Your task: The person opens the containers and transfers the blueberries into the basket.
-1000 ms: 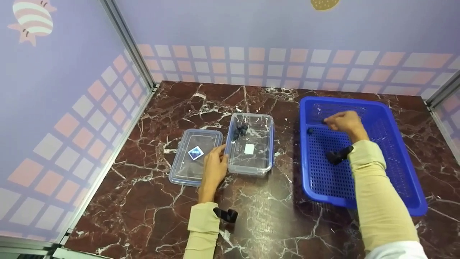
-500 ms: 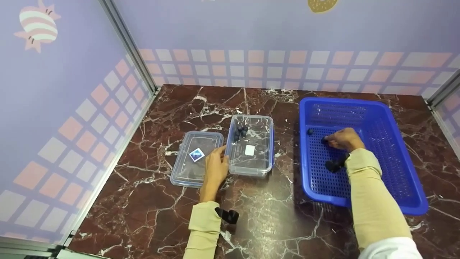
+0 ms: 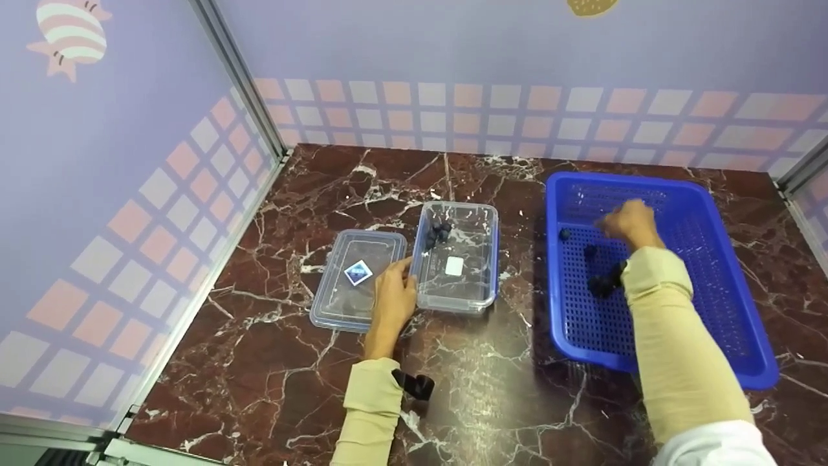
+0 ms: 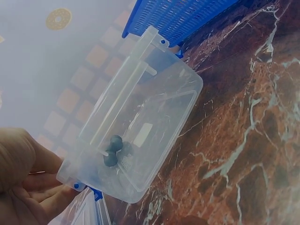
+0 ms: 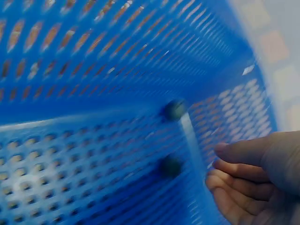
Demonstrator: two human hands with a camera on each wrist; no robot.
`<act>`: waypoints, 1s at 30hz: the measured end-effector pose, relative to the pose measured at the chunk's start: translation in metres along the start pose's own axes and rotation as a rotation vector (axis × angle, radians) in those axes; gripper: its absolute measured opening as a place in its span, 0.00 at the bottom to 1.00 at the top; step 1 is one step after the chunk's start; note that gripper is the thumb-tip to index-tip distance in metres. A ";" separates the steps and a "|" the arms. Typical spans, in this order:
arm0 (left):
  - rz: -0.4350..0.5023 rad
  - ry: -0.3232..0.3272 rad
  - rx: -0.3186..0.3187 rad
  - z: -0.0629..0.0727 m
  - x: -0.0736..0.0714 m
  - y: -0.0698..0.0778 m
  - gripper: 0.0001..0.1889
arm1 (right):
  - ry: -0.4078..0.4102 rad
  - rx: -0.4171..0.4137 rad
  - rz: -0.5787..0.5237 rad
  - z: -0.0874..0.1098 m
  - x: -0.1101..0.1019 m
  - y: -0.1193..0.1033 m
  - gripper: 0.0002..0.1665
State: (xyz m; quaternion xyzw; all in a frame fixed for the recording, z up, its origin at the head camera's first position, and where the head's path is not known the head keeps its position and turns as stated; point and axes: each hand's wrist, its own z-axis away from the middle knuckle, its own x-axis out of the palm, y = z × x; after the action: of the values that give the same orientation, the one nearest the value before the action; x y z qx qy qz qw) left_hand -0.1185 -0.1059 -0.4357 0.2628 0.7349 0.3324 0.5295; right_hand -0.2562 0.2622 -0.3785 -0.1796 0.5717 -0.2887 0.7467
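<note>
My left hand (image 3: 394,294) rests its fingertips against the left side of a clear plastic food container (image 3: 475,285); in the left wrist view they lie at the corner by a blue clip (image 4: 97,193). Several dark, round berries (image 3: 442,233), like blueberries, lie in the container's far left part. My right hand (image 3: 631,223) hovers inside a blue perforated basket (image 3: 554,291), its fingers loosely bent, with a gap between thumb and fingers and nothing held. Two berries lie on the basket floor: a farther one (image 5: 174,109) by the wall and a nearer one (image 5: 169,166).
A clear lid (image 3: 336,304) with a blue diamond sticker lies left of the container, partly under my left hand. Black camera mounts are strapped at both wrists. The marbled table (image 3: 479,401) is bounded by printed panels (image 3: 414,39) at the back and sides.
My right hand went down to the nearer berry in the basket, then lifted back up and away, leaving it on the floor. The left hand stays at the container.
</note>
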 end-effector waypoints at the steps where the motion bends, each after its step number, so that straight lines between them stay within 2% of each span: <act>1: -0.006 0.003 0.003 -0.001 -0.001 0.000 0.18 | 0.024 -0.040 0.012 0.001 -0.003 -0.011 0.23; 4: -0.015 0.011 0.004 -0.003 -0.004 0.001 0.18 | 0.070 -0.118 -0.060 0.002 -0.005 -0.046 0.23; 7: -0.018 0.026 0.003 -0.003 -0.005 0.000 0.18 | 0.101 -0.205 -0.100 0.005 0.004 -0.080 0.19; 11: -0.032 0.045 0.015 -0.001 -0.006 -0.001 0.17 | 0.099 -0.286 -0.111 0.006 0.027 -0.114 0.16; 15: -0.031 0.041 -0.005 0.000 -0.007 -0.001 0.17 | 0.079 -0.336 -0.105 0.005 0.057 -0.138 0.13; 19: -0.031 0.040 -0.022 0.001 -0.007 0.001 0.18 | 0.051 -0.393 -0.072 0.005 0.085 -0.153 0.12; 22: -0.035 0.031 -0.030 0.001 -0.004 0.002 0.18 | 0.018 -0.401 -0.064 0.006 0.103 -0.159 0.12; 30: -0.037 0.024 0.000 0.003 -0.001 0.003 0.17 | -0.045 -0.387 -0.038 0.007 0.147 -0.159 0.11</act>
State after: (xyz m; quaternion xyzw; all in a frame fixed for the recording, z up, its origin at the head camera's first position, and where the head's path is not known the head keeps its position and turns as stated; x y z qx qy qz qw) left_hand -0.1154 -0.1039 -0.4332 0.2450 0.7461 0.3256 0.5265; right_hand -0.2588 0.0457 -0.3912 -0.3368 0.5963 -0.1834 0.7053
